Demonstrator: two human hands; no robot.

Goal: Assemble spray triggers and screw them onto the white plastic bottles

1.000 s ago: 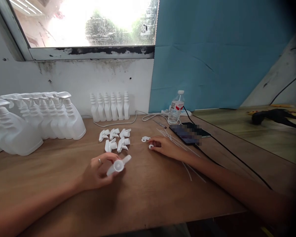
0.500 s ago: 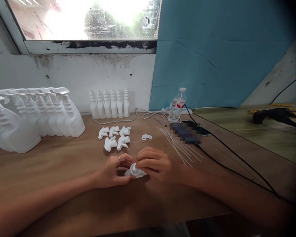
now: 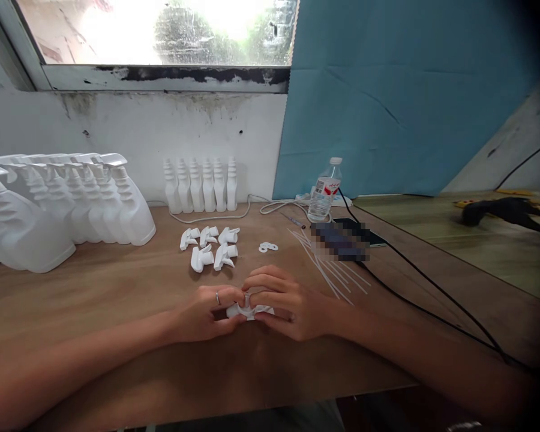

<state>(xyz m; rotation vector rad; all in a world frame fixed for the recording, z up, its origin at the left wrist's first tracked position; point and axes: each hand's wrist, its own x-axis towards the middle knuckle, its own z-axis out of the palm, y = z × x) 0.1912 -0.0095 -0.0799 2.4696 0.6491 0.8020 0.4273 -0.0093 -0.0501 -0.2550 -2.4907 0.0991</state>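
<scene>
Between my two hands, low over the near part of the table, is a white trigger spray head (image 3: pixel 251 312), partly covered by fingers. My left hand (image 3: pixel 207 313), with a ring on one finger, pinches its left end. The fingers of my right hand (image 3: pixel 292 303) curl around its right end and top. Just beyond lie several loose white spray heads (image 3: pixel 202 257). A few small white flat rings (image 3: pixel 269 246) rest to their right. Thin white tubes (image 3: pixel 328 267) are spread out beyond my right hand.
Large white spray bottles (image 3: pixel 31 228) stand in a row at the left. Several slim white bottles (image 3: pixel 200 189) line the wall. A water bottle (image 3: pixel 326 191), a phone (image 3: pixel 373 233) and a black cable (image 3: pixel 423 294) occupy the right side.
The spray head has turned so its round opening no longer faces me. My right hand has shifted its fingers, and its thumb now presses the right end.
</scene>
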